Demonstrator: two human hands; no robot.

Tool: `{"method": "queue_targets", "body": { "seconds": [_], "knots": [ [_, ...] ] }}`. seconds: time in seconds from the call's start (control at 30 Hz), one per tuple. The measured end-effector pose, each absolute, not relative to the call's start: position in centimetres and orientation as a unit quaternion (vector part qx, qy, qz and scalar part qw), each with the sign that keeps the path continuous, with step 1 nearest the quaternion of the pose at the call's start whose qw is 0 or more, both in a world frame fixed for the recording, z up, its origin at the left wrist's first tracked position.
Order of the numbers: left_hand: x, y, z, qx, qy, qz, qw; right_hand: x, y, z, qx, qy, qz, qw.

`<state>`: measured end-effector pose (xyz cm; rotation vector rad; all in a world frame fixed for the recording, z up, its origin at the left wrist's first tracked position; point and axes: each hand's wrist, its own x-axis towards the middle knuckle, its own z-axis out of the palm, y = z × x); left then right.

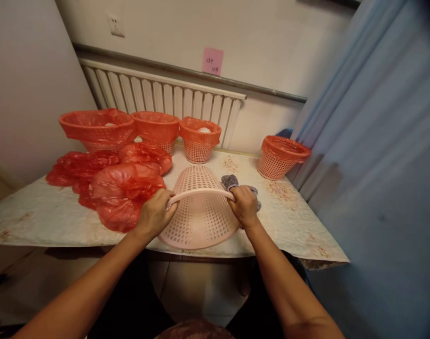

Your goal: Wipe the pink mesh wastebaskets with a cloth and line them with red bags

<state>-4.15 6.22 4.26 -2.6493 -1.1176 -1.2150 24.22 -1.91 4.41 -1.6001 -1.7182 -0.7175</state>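
A pale pink perforated plastic basket (201, 221) lies tipped on the table in front of me, its wide mouth facing me. My left hand (156, 213) is closed around the left side of its rim, and my right hand (245, 205) grips the right side. No bag lines this basket. Just behind my right hand lies a grey cloth (229, 181), partly hidden by it. Crumpled red plastic bags (121, 193) are heaped beside my left hand.
Along the back left stand three baskets with red liners: a large one (98, 129), a middle one (156, 127) and a smaller one (200, 141). Another lined basket (280, 157) is at the back right, near a blue curtain (370, 165). A radiator (165, 92) runs behind the cloth-covered table (285, 226).
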Motion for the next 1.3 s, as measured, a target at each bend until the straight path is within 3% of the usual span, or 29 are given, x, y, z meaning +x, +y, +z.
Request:
{"method": "queue_targets", "body": {
  "seconds": [0.1,0.17,0.4,0.6,0.7,0.87,1.1,1.3],
  "knots": [
    [-3.1,6.5,5.2,-0.872,-0.328,-0.363,0.010,23.1,-1.8,6.3,-0.583,-0.708,-0.299,0.264],
    [-3.1,6.8,5.2,-0.882,-0.320,-0.346,-0.019,22.9,-1.9,6.1,-0.578,-0.712,-0.289,0.273],
    [-5.3,6.9,3.7,-0.867,-0.347,-0.350,-0.073,23.3,-3.7,-3.2,-0.661,-0.548,-0.140,0.493],
    [-5.7,7.0,3.0,-0.849,-0.353,-0.384,-0.083,20.2,-4.6,-10.1,-0.744,-0.332,0.040,0.578],
    [-6.2,7.2,2.7,-0.825,-0.381,-0.407,-0.093,20.6,-4.2,-8.9,-0.748,-0.355,0.023,0.561],
    [-5.9,7.2,3.2,-0.823,-0.402,-0.397,-0.059,23.7,-3.5,-1.6,-0.700,-0.497,-0.144,0.493],
    [-3.2,7.0,3.6,-0.861,-0.346,-0.369,-0.053,23.8,-2.8,6.6,-0.592,-0.709,-0.265,0.277],
    [-4.4,7.2,2.2,-0.852,-0.368,-0.362,-0.092,24.1,-3.4,2.5,-0.620,-0.657,-0.214,0.372]
  ]
}}
